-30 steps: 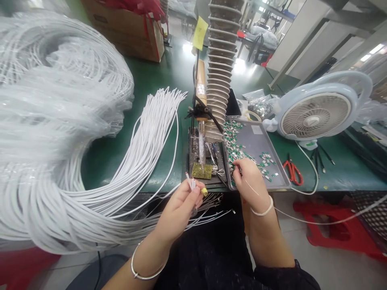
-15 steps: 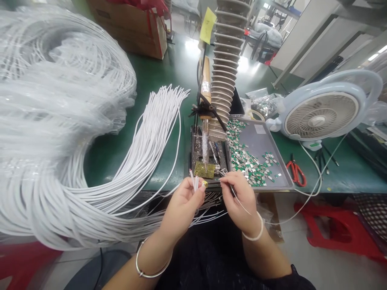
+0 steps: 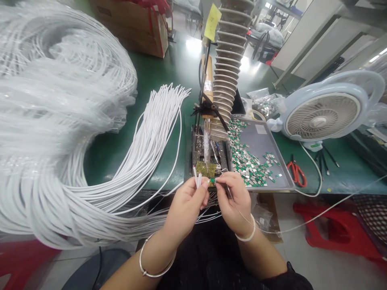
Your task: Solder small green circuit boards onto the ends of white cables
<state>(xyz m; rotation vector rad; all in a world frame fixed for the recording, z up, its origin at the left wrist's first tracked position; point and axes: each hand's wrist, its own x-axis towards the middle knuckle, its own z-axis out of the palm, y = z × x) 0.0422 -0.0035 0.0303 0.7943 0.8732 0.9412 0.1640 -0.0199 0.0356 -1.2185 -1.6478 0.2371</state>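
My left hand (image 3: 185,204) is closed around the ends of a few white wires (image 3: 197,178) that stick up between its fingers. My right hand (image 3: 232,198) pinches a small green component (image 3: 212,181) and a thin strand of solder wire (image 3: 242,209), right against the left fingertips. Both hands meet at the table's front edge, just below the soldering iron (image 3: 207,121) clamped upright over its stand. A grey tray (image 3: 266,141) to the right holds several green components (image 3: 246,163).
A big bundle of white wires (image 3: 60,121) covers the left of the green table (image 3: 160,80). A ribbed fume hose (image 3: 228,60), a light-blue fan (image 3: 325,110), red cutters (image 3: 294,172), a cardboard box (image 3: 133,24) and a red stool (image 3: 335,229) stand around.
My right hand left the tray and came left to meet my left hand, now carrying a green component. My left hand rose slightly toward the iron stand.
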